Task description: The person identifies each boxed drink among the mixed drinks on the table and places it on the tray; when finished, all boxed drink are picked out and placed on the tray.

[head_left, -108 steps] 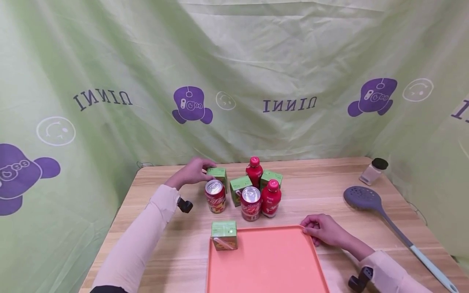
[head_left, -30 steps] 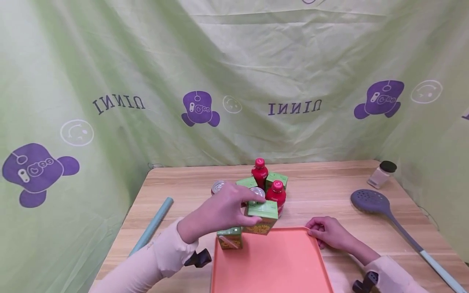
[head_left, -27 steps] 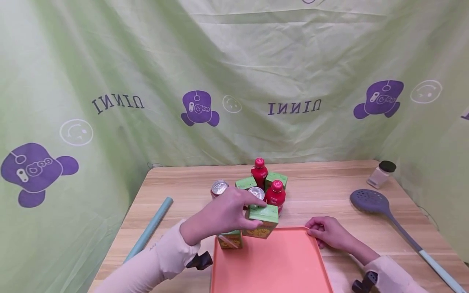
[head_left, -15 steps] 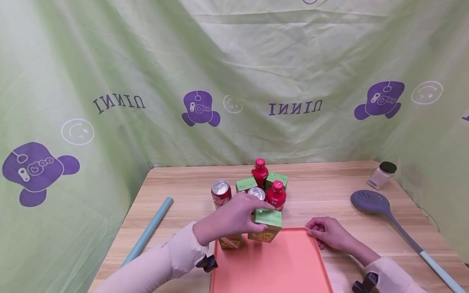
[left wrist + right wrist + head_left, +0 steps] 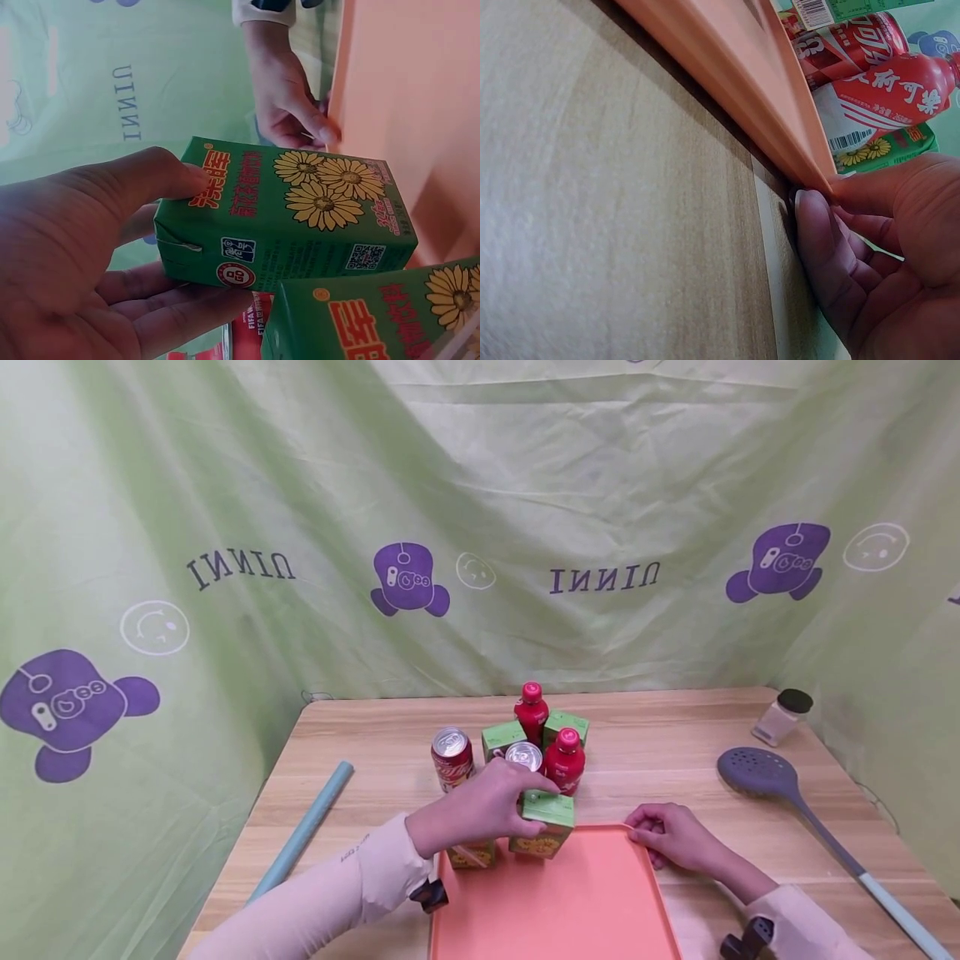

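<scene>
My left hand (image 5: 487, 802) grips a green drink carton (image 5: 546, 837) by its upper end, thumb on the flowered front and fingers behind, in the left wrist view. The carton is upright over the far part of the orange tray (image 5: 570, 910); I cannot tell whether its base touches. Just left of it, partly behind my hand, a second drink carton (image 5: 472, 857) stands in the tray's far left corner. My right hand (image 5: 675, 837) pinches the tray's far right corner between thumb and fingers, plain in the right wrist view too.
Behind the tray stand two red cans, one a can (image 5: 452, 760) at the left, two red bottles, the nearer bottle (image 5: 565, 764) at the right, and two more green cartons. A slotted spoon (image 5: 757, 772), a jar (image 5: 782, 718) and a blue-green rod (image 5: 303, 831) lie around them.
My left hand has taken the carton from beside the left can, brought it right and nearer, and lowered it over the tray. My right hand stays at the tray corner.
</scene>
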{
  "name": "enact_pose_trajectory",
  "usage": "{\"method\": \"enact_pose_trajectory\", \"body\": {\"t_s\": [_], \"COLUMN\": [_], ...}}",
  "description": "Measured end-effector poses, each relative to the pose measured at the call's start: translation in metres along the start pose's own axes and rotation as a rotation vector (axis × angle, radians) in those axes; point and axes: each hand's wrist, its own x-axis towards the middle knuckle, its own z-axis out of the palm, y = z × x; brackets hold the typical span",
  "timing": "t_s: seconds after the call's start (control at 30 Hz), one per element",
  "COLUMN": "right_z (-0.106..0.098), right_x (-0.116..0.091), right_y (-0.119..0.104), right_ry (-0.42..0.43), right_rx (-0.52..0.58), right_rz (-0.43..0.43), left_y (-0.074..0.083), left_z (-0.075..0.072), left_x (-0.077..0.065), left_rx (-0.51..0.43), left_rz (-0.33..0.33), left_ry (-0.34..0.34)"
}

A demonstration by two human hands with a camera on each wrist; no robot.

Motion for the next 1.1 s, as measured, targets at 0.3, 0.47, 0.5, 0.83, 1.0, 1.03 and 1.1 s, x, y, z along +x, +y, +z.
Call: {"method": "enact_pose_trajectory", "body": {"t_s": [0.3, 0.47, 0.5, 0.83, 1.0, 1.03, 1.1], "right_z": [0.000, 0.000, 0.000, -0.001, -0.001, -0.001, -0.002], "right_x": [0.000, 0.000, 0.000, 0.000, 0.000, 0.000, 0.000], "right_y": [-0.001, -0.001, -0.001, 0.000, -0.001, -0.001, 0.000], "right_ry": [0.001, 0.002, 0.003, -0.001, -0.001, -0.003, -0.006], "right_rx": [0.008, 0.008, 0.005, 0.013, 0.017, 0.020, 0.029], "right_rz": [-0.005, -0.004, -0.006, -0.009, -0.002, -0.002, -0.003], "left_y": [0.001, 0.000, -0.001, -0.001, 0.000, 0.000, 0.001], "left_z": [0.008, 0.015, 0.016, 0.024, 0.026, 0.026, 0.025], "left_x": [0.006, 0.009, 0.010, 0.013, 0.014, 0.014, 0.014], "left_rx": [-0.024, -0.022, -0.016, 0.014, 0.053, 0.057, 0.066], "left_rz": [-0.048, -0.051, -0.050, -0.116, -0.118, -0.119, -0.120], "left_ry": [-0.069, -0.080, -0.080, -0.101, -0.122, -0.130, -0.145]}}
